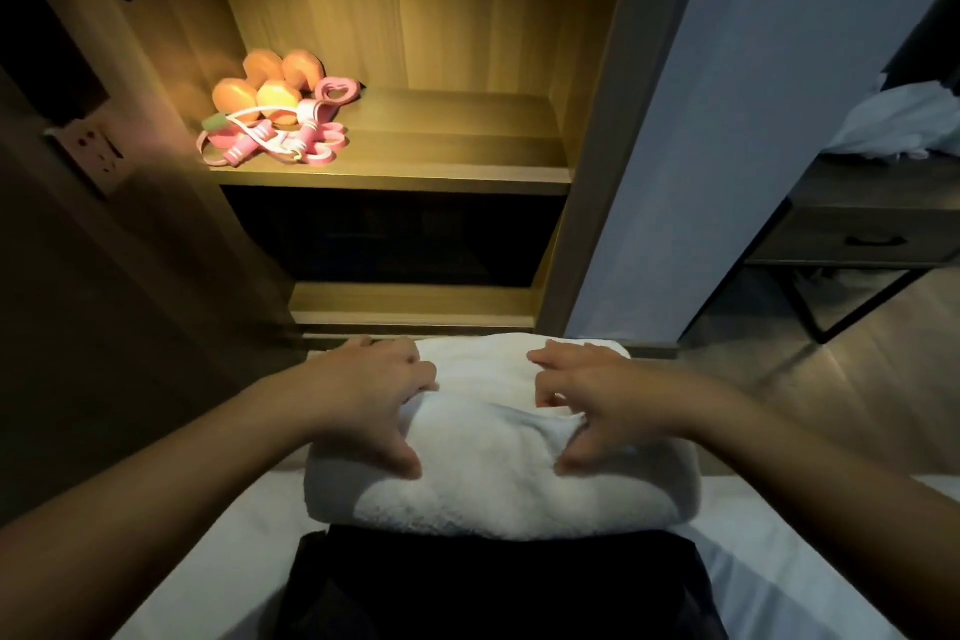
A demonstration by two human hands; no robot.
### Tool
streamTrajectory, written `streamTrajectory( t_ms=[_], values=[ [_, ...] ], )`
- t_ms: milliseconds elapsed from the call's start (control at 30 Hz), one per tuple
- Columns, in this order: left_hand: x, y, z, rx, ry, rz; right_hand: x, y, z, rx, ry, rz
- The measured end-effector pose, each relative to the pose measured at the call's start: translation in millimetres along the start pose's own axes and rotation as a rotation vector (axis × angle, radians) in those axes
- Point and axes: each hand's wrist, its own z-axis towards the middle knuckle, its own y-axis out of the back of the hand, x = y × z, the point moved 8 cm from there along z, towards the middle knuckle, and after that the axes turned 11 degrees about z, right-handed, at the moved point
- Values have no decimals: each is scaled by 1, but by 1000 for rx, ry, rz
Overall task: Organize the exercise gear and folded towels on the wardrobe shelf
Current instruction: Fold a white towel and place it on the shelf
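The left hand (371,398) has its grip half closed, fingers and thumb curled like a claw into the near-left top of the folded towel (493,489). The right hand (602,400) matches it on the right, its grip pinching up a ridge of cloth. Both forearms reach in from the near corners with the wrists raised, and the towel lies on the white bed (234,551) before the wardrobe, while orange dumbbells (260,88) and pink bands (280,146) sit far left on the lit wardrobe shelf (457,140).

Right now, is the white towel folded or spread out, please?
Folded: the white towel is a thick, rounded stack; the left hand and right hand pinch its top layer.
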Motion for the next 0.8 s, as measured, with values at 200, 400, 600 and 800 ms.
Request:
streamTrajectory(
  t_ms=[200, 400, 600, 800],
  values=[
    [7, -17, 18, 298, 33, -30, 6, -3, 19, 118, 53, 115],
    [-4, -10, 15, 186, 32, 246, 5, -6, 23, 126, -5, 76],
    [-22, -2, -3, 6, 37, 340, 28, 0, 5, -53, 137, -83],
    [-37, -1, -5, 67, -37, 377, 35, -16, -1, 123, 58, -88]
  ],
)
